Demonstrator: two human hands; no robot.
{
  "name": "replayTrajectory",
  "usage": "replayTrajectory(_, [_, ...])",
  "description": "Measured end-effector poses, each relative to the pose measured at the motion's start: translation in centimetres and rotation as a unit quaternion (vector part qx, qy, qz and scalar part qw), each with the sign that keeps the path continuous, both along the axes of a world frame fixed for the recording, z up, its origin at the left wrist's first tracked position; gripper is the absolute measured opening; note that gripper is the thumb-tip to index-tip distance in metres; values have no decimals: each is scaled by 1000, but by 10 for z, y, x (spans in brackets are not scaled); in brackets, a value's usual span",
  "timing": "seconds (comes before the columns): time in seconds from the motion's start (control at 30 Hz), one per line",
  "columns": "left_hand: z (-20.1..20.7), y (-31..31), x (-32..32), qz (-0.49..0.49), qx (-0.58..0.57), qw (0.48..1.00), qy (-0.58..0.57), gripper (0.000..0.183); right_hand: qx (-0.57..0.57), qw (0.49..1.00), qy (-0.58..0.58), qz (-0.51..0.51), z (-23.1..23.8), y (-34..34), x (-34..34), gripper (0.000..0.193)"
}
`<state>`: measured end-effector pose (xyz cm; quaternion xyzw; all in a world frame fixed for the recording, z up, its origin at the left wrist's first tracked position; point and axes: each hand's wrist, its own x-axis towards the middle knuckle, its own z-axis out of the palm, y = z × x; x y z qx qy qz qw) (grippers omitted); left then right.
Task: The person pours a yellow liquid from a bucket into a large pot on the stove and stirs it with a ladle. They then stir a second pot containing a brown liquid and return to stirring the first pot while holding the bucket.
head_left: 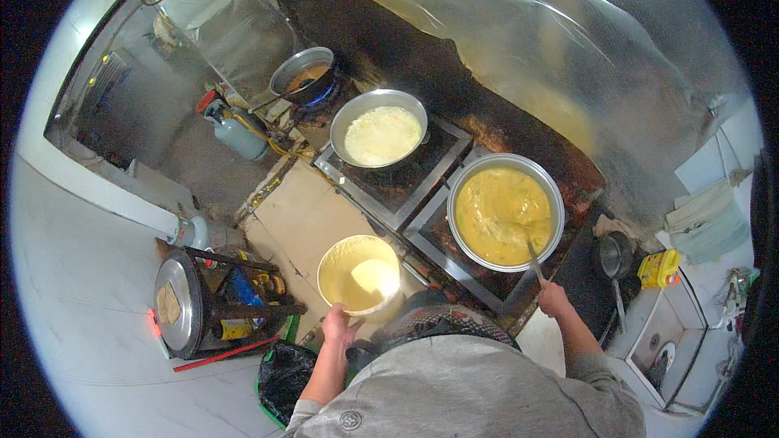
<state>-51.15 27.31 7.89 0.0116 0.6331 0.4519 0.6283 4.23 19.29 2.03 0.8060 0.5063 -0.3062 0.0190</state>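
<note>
Plastic sheeting (584,57) spanned the upper right of the frame. Left hand (339,328) gripped the near rim of a cream bucket (345,255), lower centre; right hand (554,300) closed around a long-handled utensil (533,255), its far end in yellow mixture (495,203) inside a metal pot (557,203), right of centre.

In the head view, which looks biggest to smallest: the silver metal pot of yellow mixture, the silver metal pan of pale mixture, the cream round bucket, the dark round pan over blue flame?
1. Yellow-mixture pot
2. Pale-mixture pan and cream bucket: too close to rank; the bucket may be nearer the camera
3. Dark pan
</note>
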Motion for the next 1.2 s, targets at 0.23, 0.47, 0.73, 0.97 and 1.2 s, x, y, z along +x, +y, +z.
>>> replayTrajectory(0.23, [-7,15,4,-30,-6,999,12,40,-118,963,213,-117,15,-8,-36,51])
replayTrajectory(0.47, [-19,1,-5,-26,-13,1000,-10,45,98,986,132,3,-51,60,-63,51])
replayTrajectory(0.73, [-14,-20,-11,-55,7,998,-7,39,66,995,-21,-69,-84,124,-27,53])
replayTrajectory(0.97, [-11,-31,-5,-53,-2,998,18,35,97,984,-9,-149,-106,83,-14,60])
replayTrajectory(1.2, [-13,-20,10,-64,-23,998,-4,31,84,982,96,-142,-113,15,-31,71])
